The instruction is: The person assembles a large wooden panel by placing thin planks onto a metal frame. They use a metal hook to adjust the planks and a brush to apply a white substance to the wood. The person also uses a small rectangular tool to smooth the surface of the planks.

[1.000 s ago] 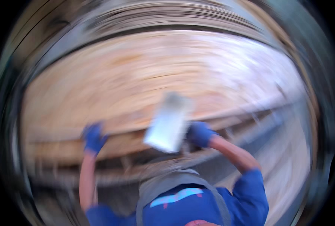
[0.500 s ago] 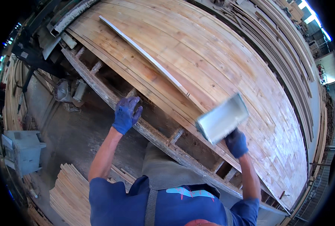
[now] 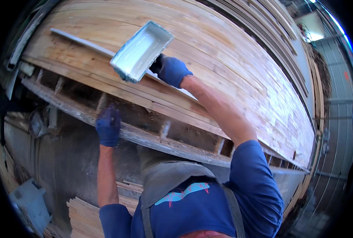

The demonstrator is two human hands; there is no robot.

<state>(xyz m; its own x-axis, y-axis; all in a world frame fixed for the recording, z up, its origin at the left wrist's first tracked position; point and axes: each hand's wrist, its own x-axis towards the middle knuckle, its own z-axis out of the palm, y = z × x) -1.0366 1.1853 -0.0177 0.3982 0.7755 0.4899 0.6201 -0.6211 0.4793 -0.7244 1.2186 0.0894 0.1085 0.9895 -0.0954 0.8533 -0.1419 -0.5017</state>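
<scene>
One white box [image 3: 143, 52], long axis crossing the pale strip [image 3: 81, 41], lies left of my right hand [image 3: 171, 71], which grips it; my left hand [image 3: 108, 126]'s curl I can't tell.

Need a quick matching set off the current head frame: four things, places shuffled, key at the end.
Things:
1. Left hand
2. Right hand
3. Pale strip
4. Wooden slats

Places:
A. Lying on the wooden boards
B. At the picture's lower edge, left of centre
C. At the near beam of the frame
D. Holding the open rectangular container

Pairs: 1-C, 2-D, 3-A, 4-B
</scene>
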